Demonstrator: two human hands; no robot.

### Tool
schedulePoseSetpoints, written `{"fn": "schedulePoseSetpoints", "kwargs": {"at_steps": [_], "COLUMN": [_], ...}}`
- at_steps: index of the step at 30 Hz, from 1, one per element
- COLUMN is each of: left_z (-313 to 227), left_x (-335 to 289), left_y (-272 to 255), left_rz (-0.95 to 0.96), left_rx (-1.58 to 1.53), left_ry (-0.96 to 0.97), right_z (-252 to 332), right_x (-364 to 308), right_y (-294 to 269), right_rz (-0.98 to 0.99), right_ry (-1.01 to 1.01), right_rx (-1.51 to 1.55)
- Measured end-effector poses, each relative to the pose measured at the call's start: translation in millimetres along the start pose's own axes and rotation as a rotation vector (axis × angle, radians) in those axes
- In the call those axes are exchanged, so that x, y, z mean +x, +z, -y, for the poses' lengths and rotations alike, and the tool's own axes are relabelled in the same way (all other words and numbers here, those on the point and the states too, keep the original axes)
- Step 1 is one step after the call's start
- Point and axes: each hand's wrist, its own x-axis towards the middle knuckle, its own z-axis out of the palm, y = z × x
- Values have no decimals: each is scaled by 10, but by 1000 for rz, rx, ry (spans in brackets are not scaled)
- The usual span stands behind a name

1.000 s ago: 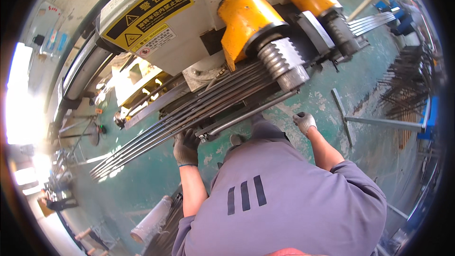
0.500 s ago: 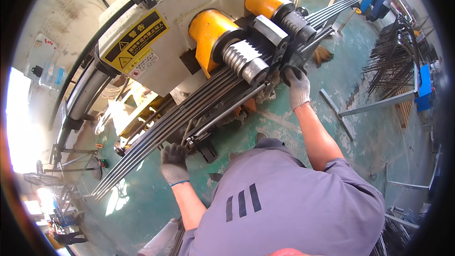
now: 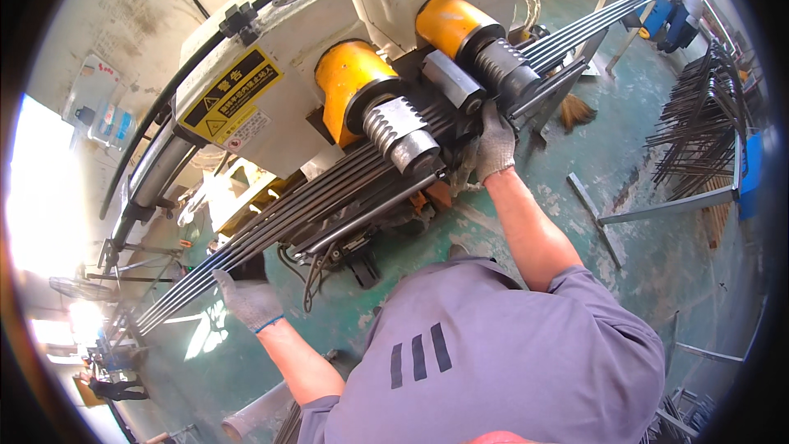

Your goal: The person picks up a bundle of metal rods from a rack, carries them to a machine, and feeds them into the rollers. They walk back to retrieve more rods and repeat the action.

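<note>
Several long steel rods (image 3: 283,218) lie side by side, running slantwise through a bending machine (image 3: 312,82). My left hand (image 3: 251,296), in a grey glove with a dark palm, is at the rods toward their left end. Its thumb lies against the near rod, and its fingers go in under the rods, partly hidden. My right hand (image 3: 496,146), gloved too, reaches in beside the hexagonal metal block (image 3: 454,80). That block sits between two grooved rollers (image 3: 403,131) under orange covers (image 3: 353,74). The right fingertips are hidden against the dark machine parts.
A metal bar and bracket (image 3: 357,218) project from the machine's near side. At the right stand a rack of bent dark rods (image 3: 699,123) and a metal frame (image 3: 666,205). A broom head (image 3: 577,113) is behind the rods. Other people appear at far right and lower left.
My left hand has moved left, from beside the bracket to the rods. My right hand has shifted left and up, closer to the hexagonal block. The view has shifted slightly.
</note>
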Motion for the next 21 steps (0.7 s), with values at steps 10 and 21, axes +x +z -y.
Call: {"fn": "schedulePoseSetpoints", "kwargs": {"at_steps": [10,21], "left_z": [-814,-725], "left_x": [225,-84], "left_y": [1650,3258], "left_rz": [-7,133], "left_rx": [470,711], "left_ry": [385,464], "right_z": [138,292], "right_x": [207,477], "right_y": [25,68], "right_rz": [44,159], "right_ry": [116,44], "right_rx": [125,-113]}}
